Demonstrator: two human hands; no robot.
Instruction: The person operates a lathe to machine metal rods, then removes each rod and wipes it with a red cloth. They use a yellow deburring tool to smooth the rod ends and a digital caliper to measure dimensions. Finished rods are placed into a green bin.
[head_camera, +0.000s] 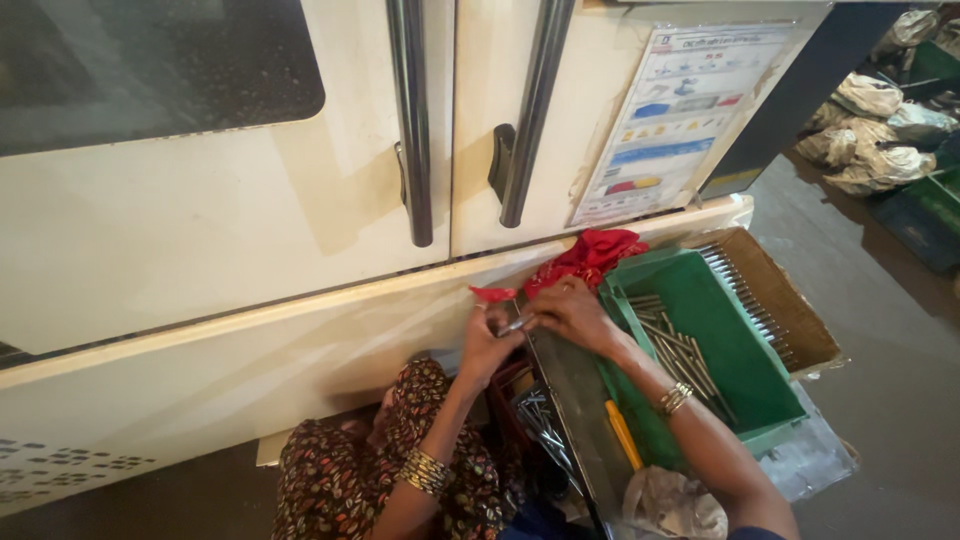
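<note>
Both hands — one metal rod

Both arms reach forward and converge near the middle of the view. The left hand is raised with wrist bent, fingers curled inward in a pinch, bangles at the forearm. The right hand lies palm-down, fingers closed toward the left hand's fingertips, the two hands nearly touching; a bracelet circles the right wrist.

Rods in tray, cloth behind it, carton right (against machine door), bags beyond.
</note>
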